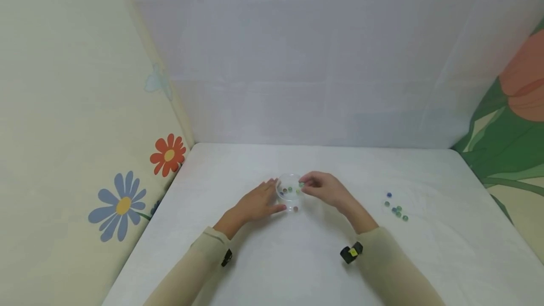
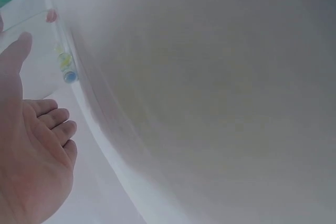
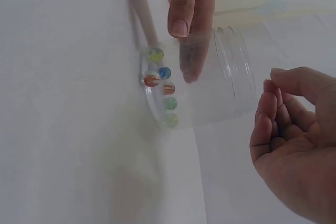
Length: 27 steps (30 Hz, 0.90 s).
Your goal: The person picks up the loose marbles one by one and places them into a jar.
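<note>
A clear jar (image 3: 202,103) stands upright with several glass marbles at its bottom; the right wrist view shows it sideways. My left hand (image 1: 257,202) is beside the jar's left side, thumb and fingers spread apart at the wall. Its fingers look nearly straight in the left wrist view, with a blue marble (image 2: 70,76) showing past them. Over the right of the jar's mouth, my right hand (image 1: 325,188) pinches a green marble (image 1: 301,184) between thumb and fingertip. In the right wrist view, the right hand's fingertips (image 3: 269,85) mostly hide that marble.
Several loose blue and green marbles (image 1: 396,209) lie in a group on the white table (image 1: 297,259), right of the right hand. A white backdrop (image 1: 297,70) rises behind the table. Flower-printed cloth (image 1: 123,206) hangs along the left side, more patterned cloth on the right.
</note>
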Available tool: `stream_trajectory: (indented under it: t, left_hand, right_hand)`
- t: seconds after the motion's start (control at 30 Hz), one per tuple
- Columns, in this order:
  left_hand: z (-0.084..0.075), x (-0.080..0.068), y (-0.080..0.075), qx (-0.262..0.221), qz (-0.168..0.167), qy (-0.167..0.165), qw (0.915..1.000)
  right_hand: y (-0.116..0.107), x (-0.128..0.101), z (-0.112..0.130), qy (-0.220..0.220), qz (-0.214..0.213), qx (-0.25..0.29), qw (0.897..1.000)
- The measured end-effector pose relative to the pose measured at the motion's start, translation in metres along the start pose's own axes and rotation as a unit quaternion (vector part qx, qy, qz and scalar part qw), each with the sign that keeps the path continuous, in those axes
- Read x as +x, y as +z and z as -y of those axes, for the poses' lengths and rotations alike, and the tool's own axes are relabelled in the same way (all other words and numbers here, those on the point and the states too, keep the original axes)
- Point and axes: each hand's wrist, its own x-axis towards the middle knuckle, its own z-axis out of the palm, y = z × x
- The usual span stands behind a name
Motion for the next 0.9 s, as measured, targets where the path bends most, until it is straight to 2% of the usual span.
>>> stream_trajectory:
  t: [0.33, 0.9]
  left_hand:
    - [-0.0007, 0.0000, -0.0015, -0.002, -0.008, 0.003, 1.0000]
    - [-0.0038, -0.0031, -0.0022, -0.004, -0.005, 0.001, 1.0000]
  right_hand:
    - [0.0030, 0.0066, 0.0037, 0.014, 0.001, -0.003, 1.000]
    - [-0.0032, -0.0033, 0.0014, 0.023, 0.000, -0.008, 1.000]
